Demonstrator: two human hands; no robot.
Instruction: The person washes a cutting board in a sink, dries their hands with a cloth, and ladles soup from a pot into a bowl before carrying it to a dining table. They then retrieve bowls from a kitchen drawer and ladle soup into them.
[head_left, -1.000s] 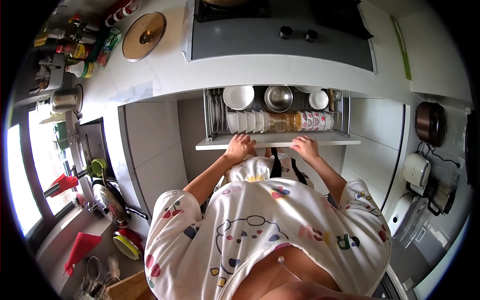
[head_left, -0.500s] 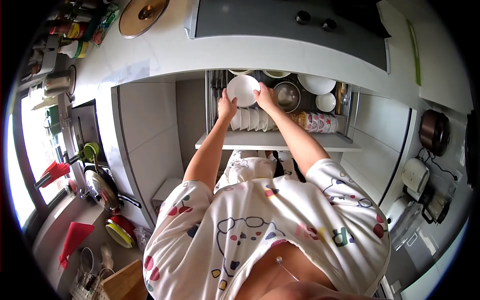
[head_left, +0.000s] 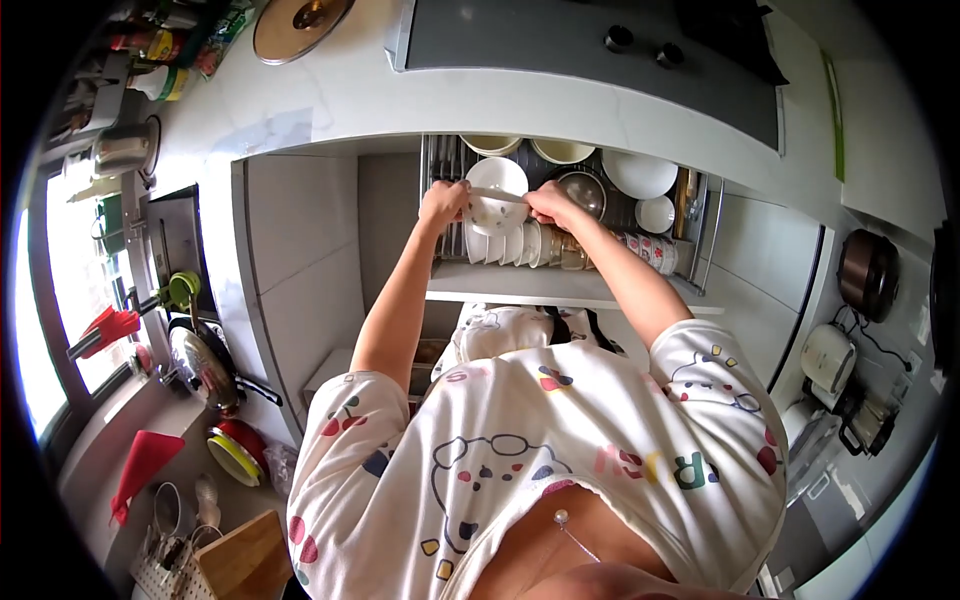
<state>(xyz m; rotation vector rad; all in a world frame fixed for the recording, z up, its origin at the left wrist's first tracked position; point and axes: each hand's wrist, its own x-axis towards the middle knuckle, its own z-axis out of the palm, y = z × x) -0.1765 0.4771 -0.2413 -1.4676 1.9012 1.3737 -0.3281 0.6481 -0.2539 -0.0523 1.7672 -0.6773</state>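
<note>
A white bowl with small printed marks on its outer wall (head_left: 497, 216) is tilted between my two hands, its side facing me. My left hand (head_left: 445, 204) is closed on its left rim, and my right hand (head_left: 551, 203) pinches the right rim. Just beyond it a second white bowl (head_left: 497, 175) shows its inside; whether the two touch I cannot tell. A row of upright white dishes (head_left: 512, 246) stands below the held bowl in the pulled-out drawer. Right of my right hand lies a metal bowl (head_left: 583, 193), partly hidden by that hand.
The drawer's front panel (head_left: 560, 284) is near my body. Larger bowls (head_left: 563, 150), a white plate (head_left: 640, 174), a small white bowl (head_left: 655, 214) and patterned cups (head_left: 655, 252) fill its right and back. Above is the countertop (head_left: 340, 110) with a stove (head_left: 560, 60).
The bowl in my hands has tipped so that its outer wall shows, and a second white bowl appears behind it. Both hands have moved slightly apart. The camera view has shifted a little.
</note>
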